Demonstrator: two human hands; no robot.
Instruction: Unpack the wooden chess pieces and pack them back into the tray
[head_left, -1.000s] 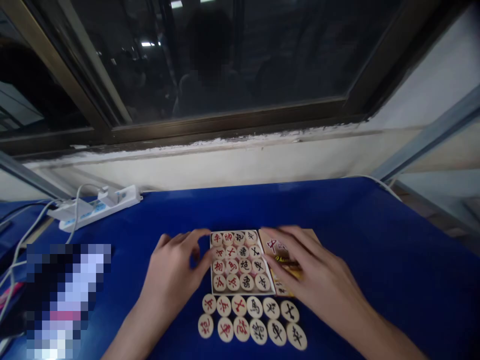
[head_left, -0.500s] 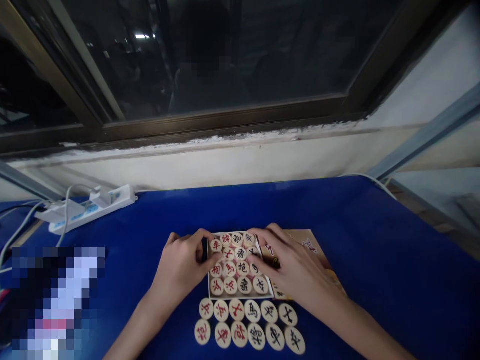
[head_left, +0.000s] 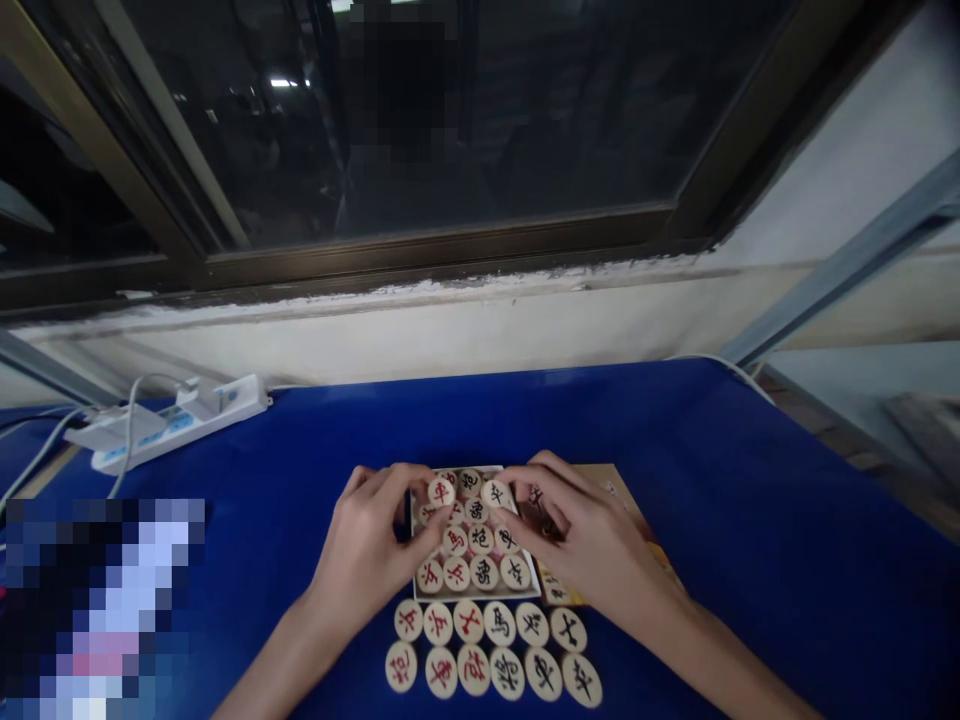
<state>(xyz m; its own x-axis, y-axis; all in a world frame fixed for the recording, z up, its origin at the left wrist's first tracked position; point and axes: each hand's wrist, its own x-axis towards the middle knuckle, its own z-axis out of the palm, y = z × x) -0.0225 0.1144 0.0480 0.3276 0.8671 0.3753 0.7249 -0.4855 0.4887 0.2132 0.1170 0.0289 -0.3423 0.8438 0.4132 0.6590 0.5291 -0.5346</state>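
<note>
Between its thumb and forefinger, my left hand [head_left: 367,535] grips a round wooden Chinese chess piece with a red character [head_left: 442,491]. Another piece, with a black character [head_left: 496,494], is pinched by my right hand [head_left: 589,535]. Both are raised over the far rows of a shallow white box [head_left: 480,598], partly covering pieces there. Rows of discs fill the box, red characters on the left and black on the right. Below its near edge, two rows of pieces lie on the table, among them a red one [head_left: 473,670] and a black one [head_left: 542,674].
A brown printed box lid [head_left: 626,505] lies under my right hand, beside the white box. On the blue table [head_left: 750,560], a white power strip [head_left: 180,425] with cables sits at the back left. A blurred-out object [head_left: 112,610] is at the front left. The window [head_left: 450,130] stands behind.
Both hands have lifted a piece from the far row of the box, the left a red one, the right a black one. The view has shifted slightly.
</note>
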